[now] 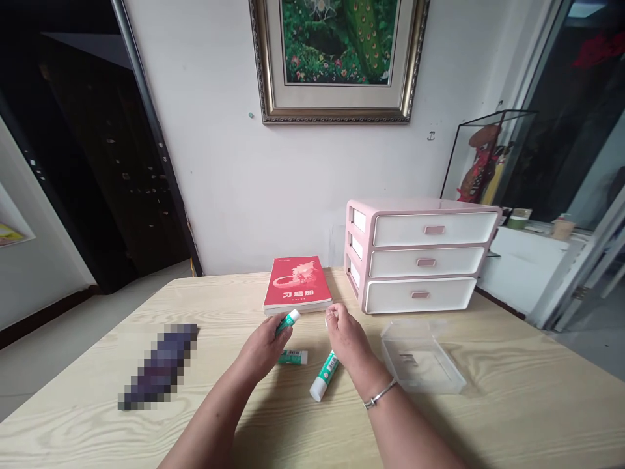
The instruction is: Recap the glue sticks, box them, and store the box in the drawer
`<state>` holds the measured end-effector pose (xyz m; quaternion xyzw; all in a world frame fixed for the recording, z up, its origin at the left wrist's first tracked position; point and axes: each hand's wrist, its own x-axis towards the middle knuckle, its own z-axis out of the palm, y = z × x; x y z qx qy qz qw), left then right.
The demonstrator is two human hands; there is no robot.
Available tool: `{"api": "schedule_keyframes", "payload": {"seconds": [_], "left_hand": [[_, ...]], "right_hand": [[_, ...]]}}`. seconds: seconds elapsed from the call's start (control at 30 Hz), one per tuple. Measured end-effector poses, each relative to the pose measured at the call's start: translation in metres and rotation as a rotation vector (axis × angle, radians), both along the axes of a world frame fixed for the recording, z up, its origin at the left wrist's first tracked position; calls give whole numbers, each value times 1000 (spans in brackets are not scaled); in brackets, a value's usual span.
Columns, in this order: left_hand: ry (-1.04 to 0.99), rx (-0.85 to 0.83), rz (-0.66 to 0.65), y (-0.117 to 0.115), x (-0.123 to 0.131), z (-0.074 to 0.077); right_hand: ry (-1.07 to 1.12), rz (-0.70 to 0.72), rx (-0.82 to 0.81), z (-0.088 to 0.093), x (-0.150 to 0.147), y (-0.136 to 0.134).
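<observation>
My left hand [265,345] is closed around a green and white glue stick [287,322], its white end pointing up and to the right. Close by on the right, my right hand [346,332] has its fingers curled together; a bit of white shows at their edge, too little to name. Below the hands a second glue stick [293,357] lies on its side, partly behind my left hand. Another, larger glue stick [324,378] lies slanted under my right hand, white end toward me.
A red book [297,281] lies behind the hands on the wooden table [205,417]. To the right stand a clear plastic box [424,358] and a pink and white drawer unit [422,260]. A dark blurred-out object [161,366] lies at the left.
</observation>
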<state>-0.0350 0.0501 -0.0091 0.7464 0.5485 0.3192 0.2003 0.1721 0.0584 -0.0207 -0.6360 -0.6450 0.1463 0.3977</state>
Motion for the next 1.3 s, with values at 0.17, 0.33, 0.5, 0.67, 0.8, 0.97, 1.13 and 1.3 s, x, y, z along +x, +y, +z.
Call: {"api": "schedule_keyframes", "payload": {"seconds": [0.17, 0.33, 0.5, 0.67, 0.8, 0.97, 1.13, 1.3], "left_hand": [[243, 49, -25, 23, 10, -13], [307, 62, -20, 43, 16, -24], [259, 85, -32, 59, 19, -29], [208, 102, -58, 50, 9, -25], [199, 62, -124, 24, -10, -12], [280, -58, -213, 0, -17, 3], [239, -225, -276, -1, -17, -1], [304, -173, -280, -2, -16, -4]], "right_hand": [[-178, 26, -44, -7, 4, 2], [-226, -2, -45, -16, 5, 7], [-211, -7, -50, -21, 5, 10], [-198, -7, -63, -24, 6, 13], [-205, -36, -71, -20, 9, 12], [-267, -110, -144, -17, 16, 11], [-306, -91, -215, -19, 19, 11], [-330, -36, -215, -19, 15, 9]]}}
